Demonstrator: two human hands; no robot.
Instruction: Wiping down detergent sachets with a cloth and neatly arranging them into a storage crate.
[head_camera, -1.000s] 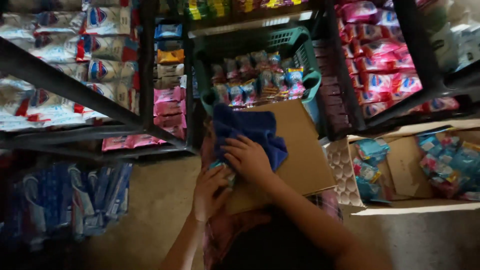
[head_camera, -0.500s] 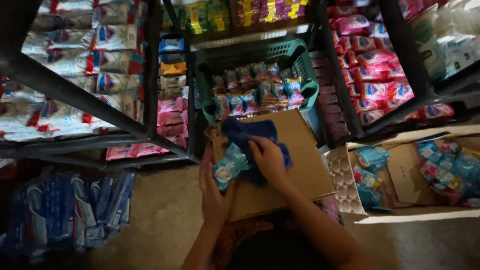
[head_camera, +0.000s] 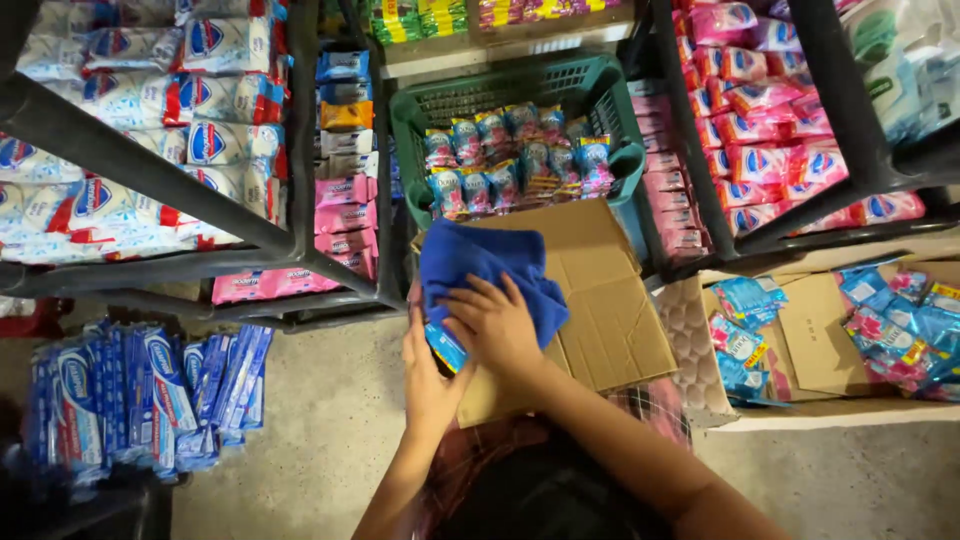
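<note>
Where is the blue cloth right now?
Centre of the head view: the blue cloth lies under the right hand, over the cardboard box, just below the green basket.

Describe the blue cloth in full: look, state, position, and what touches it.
The blue cloth is a soft, deep-blue fabric, seemingly microfibre, bunched and folded rather than spread flat. It sits above the open flaps of a brown cardboard box, in front of a green basket. The right hand presses on its lower part, pushing it against a small blue packet held by the left hand. Its underside is hidden.
</note>
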